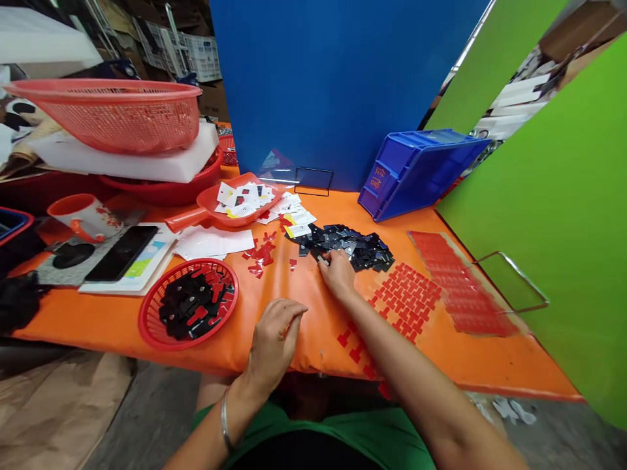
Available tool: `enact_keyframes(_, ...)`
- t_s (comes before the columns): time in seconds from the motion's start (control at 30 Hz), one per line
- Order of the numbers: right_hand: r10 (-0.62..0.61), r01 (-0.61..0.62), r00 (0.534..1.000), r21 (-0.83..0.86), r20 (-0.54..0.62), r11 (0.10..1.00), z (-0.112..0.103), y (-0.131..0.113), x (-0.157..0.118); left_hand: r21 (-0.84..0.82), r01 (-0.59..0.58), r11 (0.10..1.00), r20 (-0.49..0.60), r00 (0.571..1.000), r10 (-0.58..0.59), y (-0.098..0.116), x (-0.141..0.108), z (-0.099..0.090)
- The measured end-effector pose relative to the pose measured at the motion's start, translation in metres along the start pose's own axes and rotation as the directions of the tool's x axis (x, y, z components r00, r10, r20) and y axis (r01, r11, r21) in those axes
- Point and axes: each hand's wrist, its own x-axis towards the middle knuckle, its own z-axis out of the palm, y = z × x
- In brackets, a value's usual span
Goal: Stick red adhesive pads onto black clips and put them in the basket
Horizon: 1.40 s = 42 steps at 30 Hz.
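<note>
My right hand [337, 271] reaches to the near left edge of a heap of small flat black pieces [365, 248]. Its fingers are closed on a dark piece [317, 255] at the heap's edge. My left hand [275, 336] hovers over the near table edge, thumb and forefinger drawn together; what they hold, if anything, is too small to make out. Left of it, a red basket [145, 320] contains black and red pieces. T-shaped red pieces [409, 297] lie in rows beside my right forearm. Loose red scraps [262, 254] lie beyond my left hand.
A red scoop [203, 212] holds printed cards. Left of it are a phone [122, 253], a mug [83, 219] and a large red colander [132, 121]. At the back right a blue bin [416, 166] leans on its side. A red sheet [455, 281] lies near the green panel [563, 196].
</note>
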Motion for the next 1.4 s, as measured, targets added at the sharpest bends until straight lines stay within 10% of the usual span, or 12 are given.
enact_keyframes(0.3, -0.369, 0.324, 0.929, 0.409, 0.035, 0.853, -0.025, 0.014, -0.054, 0.205, 0.009, 0.979, 0.03, 0.999, -0.015, -0.023, 0.006, 0.018)
enact_keyframes(0.43, -0.369, 0.272, 0.926, 0.536, 0.082, 0.799, -0.024, 0.017, -0.081, 0.262, 0.003, 0.965, 0.116, 0.993, -0.034, -0.028, 0.012, 0.03)
enact_keyframes(0.97, -0.587, 0.577, 0.809, 0.219, -0.02, 0.787, -0.016, 0.036, -0.11, 0.221, 0.068, 0.973, 0.156, 0.982, -0.104, -0.046, 0.001, 0.045)
enact_keyframes(1.17, -0.519, 0.516, 0.852, 0.275, -0.065, 0.811, -0.026, 0.034, -0.116, 0.212, 0.077, 0.974, 0.162, 0.98, -0.113, -0.049, 0.002, 0.046)
enact_keyframes(1.4, 0.008, 0.061, 0.978, 0.321, -0.21, 0.945, -0.082, 0.099, -0.133, 0.116, 0.203, 0.972, 0.158, 0.963, -0.22, -0.038, 0.007, 0.042)
